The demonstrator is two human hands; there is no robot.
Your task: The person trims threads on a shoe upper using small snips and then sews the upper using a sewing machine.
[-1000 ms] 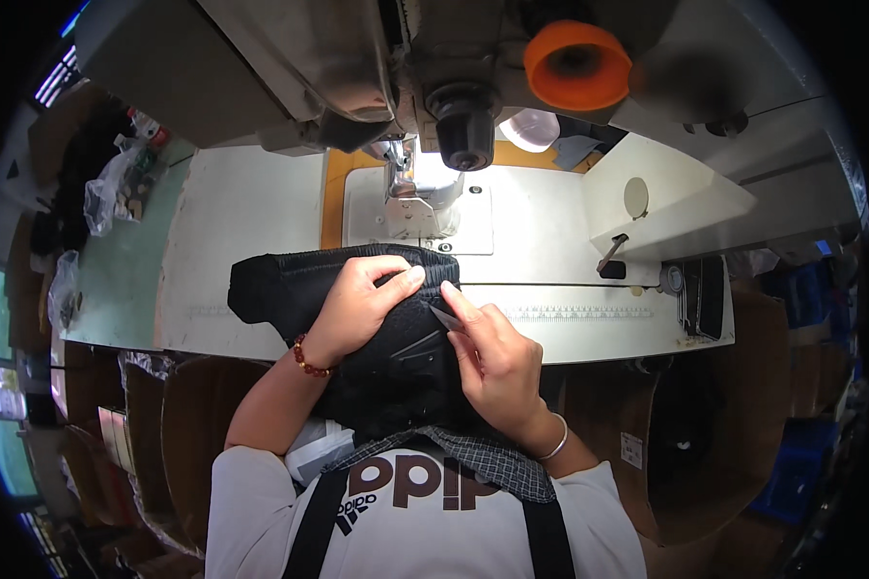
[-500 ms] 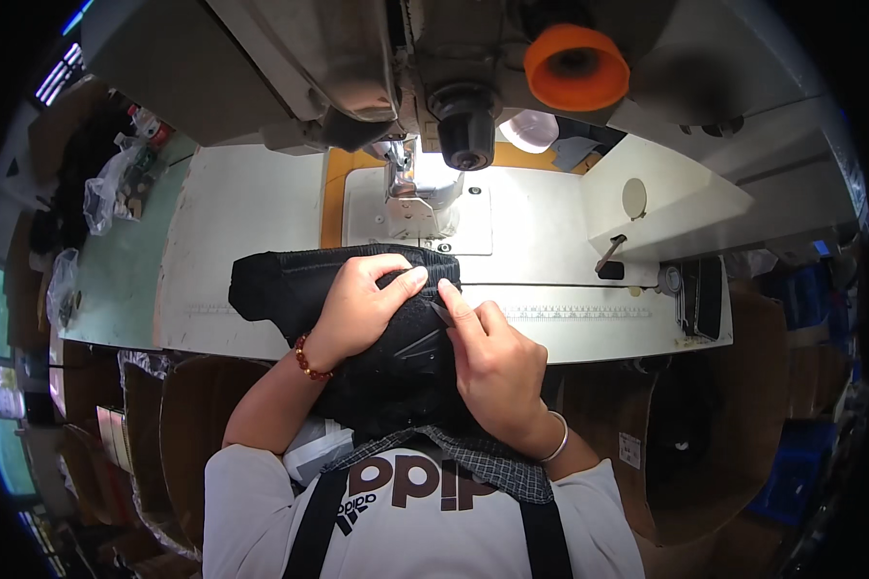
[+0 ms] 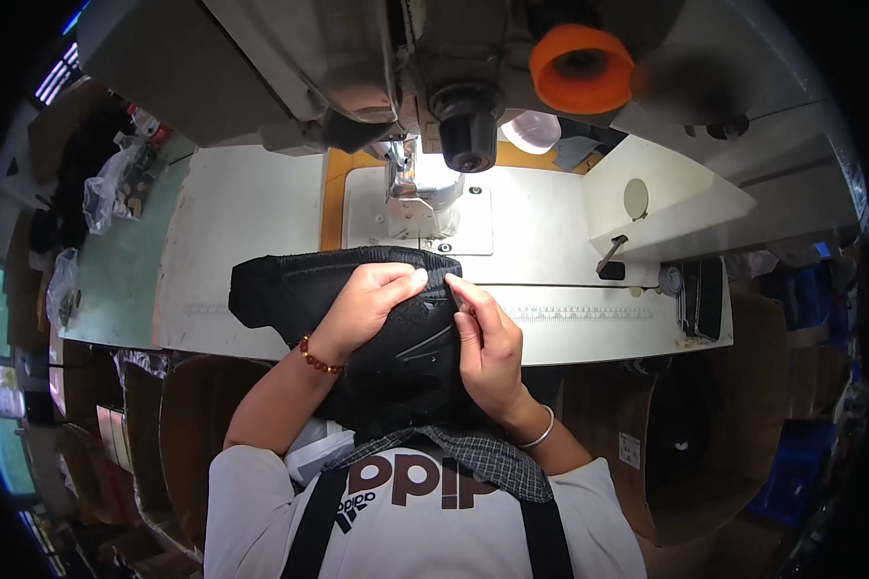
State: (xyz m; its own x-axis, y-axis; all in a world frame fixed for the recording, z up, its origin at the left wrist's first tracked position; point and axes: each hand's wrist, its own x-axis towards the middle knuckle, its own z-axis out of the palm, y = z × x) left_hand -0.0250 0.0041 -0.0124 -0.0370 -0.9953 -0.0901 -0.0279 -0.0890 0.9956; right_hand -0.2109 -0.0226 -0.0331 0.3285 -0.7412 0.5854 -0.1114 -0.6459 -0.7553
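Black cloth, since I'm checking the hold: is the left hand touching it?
Touching: the head view shows the left hand on the black cloth, thumb against its gathered band.

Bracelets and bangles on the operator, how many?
2: a red beaded bracelet by the left hand, which holds black fabric, and a pale bangle by the right hand. Both wrists show; none seems hidden.
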